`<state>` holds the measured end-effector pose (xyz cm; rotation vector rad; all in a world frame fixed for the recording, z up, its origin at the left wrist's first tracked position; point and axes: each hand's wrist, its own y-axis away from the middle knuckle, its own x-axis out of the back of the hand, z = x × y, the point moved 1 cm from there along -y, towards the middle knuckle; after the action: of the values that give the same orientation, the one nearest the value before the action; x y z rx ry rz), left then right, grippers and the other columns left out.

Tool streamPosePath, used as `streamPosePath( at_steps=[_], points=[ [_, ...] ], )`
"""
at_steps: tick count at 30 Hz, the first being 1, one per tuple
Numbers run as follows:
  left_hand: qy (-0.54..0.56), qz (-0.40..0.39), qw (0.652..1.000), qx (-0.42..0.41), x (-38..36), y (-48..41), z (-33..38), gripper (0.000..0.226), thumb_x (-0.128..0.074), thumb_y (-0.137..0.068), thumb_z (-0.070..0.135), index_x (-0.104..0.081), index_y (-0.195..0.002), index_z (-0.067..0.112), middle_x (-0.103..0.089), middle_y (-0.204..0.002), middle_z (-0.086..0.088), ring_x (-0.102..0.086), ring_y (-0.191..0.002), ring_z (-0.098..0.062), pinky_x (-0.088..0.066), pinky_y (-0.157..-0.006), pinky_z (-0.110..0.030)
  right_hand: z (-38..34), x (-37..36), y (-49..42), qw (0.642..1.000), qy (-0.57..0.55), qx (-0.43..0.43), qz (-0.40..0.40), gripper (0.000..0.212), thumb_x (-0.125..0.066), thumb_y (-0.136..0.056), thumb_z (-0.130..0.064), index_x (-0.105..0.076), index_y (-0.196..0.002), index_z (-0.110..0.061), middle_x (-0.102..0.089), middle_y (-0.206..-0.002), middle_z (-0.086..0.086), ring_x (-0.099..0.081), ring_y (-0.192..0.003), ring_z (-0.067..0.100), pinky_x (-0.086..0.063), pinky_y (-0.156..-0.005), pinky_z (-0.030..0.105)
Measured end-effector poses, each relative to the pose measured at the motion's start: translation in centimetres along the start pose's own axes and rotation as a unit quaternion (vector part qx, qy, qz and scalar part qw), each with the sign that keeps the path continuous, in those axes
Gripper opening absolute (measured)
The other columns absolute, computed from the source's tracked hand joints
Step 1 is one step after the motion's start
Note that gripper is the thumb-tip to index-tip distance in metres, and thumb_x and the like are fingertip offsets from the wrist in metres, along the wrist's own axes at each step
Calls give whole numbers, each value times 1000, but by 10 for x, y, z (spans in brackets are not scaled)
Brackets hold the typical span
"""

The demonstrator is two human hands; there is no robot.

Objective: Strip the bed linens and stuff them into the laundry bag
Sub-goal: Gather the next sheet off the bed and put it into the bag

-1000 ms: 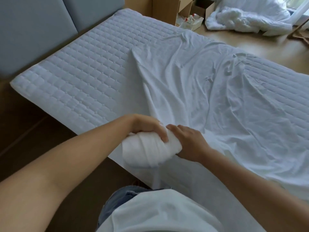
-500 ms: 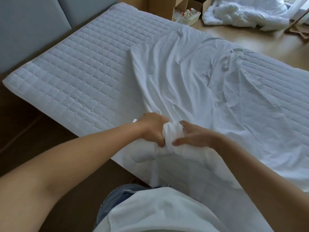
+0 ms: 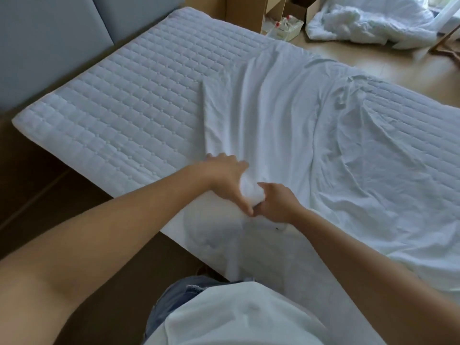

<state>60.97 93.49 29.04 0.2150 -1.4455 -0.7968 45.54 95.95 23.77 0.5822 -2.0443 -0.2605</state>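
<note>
A loose white bed sheet (image 3: 286,115) lies wrinkled across the middle and right of the quilted white mattress (image 3: 119,113). At the near edge of the bed a bunched wad of that sheet sits between my hands. My left hand (image 3: 225,179) curls around the wad from the left, its fingers reaching over the top. My right hand (image 3: 275,201) grips the wad from the right, thumb and fingers closed on the cloth. More of the gathered sheet hangs down below my hands over the mattress edge. No laundry bag is in view.
A grey padded headboard (image 3: 49,38) stands at the far left. Cardboard boxes (image 3: 249,11) sit on the wooden floor behind the bed, with a heap of white bedding (image 3: 368,23) at the top right. Dark wooden floor (image 3: 62,200) runs along the near left.
My hands have gone from a rolled bundle held off the bed's edge to a fresh handful further up on the mattress. The sheet's left edge has drawn toward me.
</note>
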Motion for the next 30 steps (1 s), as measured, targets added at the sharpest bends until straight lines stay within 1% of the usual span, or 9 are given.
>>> streamPosePath(
  at_steps=[3, 6, 7, 12, 16, 20, 24, 27, 30],
  points=[
    [-208, 121, 968, -69, -34, 4, 24, 133, -78, -53, 66, 2, -150, 23, -19, -150, -19, -21, -139, -37, -14, -108, -62, 2, 24, -7, 967, -218, -104, -80, 19, -73, -62, -15, -70, -80, -11, -67, -73, 3, -64, -74, 23, -51, -64, 32],
    [-135, 367, 903, -179, -52, -8, 15, 99, -76, -53, 51, -35, -137, 19, -64, -107, -11, -64, -91, -28, -45, -81, -47, 6, 45, -4, 951, -221, -138, -165, 14, -68, -71, -13, -68, -85, -10, -68, -82, 5, -64, -84, 23, -48, -72, 31],
    [-92, 365, 907, -190, -50, -9, 13, 85, -73, -56, 49, -44, -130, 18, -66, -91, -3, -65, -76, -25, -43, -71, -37, 7, 49, -2, 942, -224, -156, -195, 14, -66, -73, -15, -67, -86, -10, -68, -84, 7, -64, -88, 25, -48, -75, 32],
    [12, 104, 991, -78, -31, -17, 2, 53, -75, -65, 44, -49, -107, 25, -60, -90, 5, -58, -81, -20, -44, -65, -29, 11, 38, 1, 982, -100, -101, -125, 75, -73, -77, -40, -38, -140, -20, -50, -128, 5, -51, -115, 25, -43, -97, 37],
    [297, -53, 954, 2, -34, -24, -34, 45, -86, -58, 24, -62, -96, 21, -68, -93, -1, -67, -85, -22, -58, -73, -36, 13, -2, 21, 953, 277, 123, -9, 131, -75, -58, -65, 13, -148, -33, -13, -153, 11, -17, -141, 33, -20, -114, 48],
    [414, -177, 893, 12, -31, -15, -40, 55, -82, -57, 16, -66, -109, 12, -73, -99, -11, -71, -90, -30, -58, -82, -47, 20, -21, 6, 920, 253, 249, 167, 115, -81, -48, -58, -25, -142, -23, -59, -119, 21, -63, -99, 39, -52, -79, 47],
    [428, -230, 873, 31, -22, -8, -53, 57, -78, -63, 22, -61, -117, 15, -69, -110, -15, -67, -100, -33, -54, -90, -48, -2, -18, -5, 972, 161, 164, 51, 68, -73, -71, -50, -49, -128, -23, -66, -103, 2, -63, -91, 28, -44, -73, 34],
    [183, -71, 981, 10, -16, -5, -45, 88, -77, -69, 50, -35, -142, 24, -46, -139, -6, -46, -126, -26, -38, -107, -46, -3, -22, -6, 998, -42, 19, -32, 43, -79, -65, -42, -64, -97, -19, -69, -90, 0, -64, -88, 24, -48, -77, 35],
    [-144, 57, 985, -72, -33, 8, -13, 129, -72, -59, 70, 5, -152, 24, -13, -154, -11, -9, -143, -31, -4, -113, -59, -3, -18, -12, 955, -257, -99, -111, 45, -78, -61, -38, -69, -98, -15, -70, -94, 1, -65, -90, 18, -51, -79, 34]
  ],
)
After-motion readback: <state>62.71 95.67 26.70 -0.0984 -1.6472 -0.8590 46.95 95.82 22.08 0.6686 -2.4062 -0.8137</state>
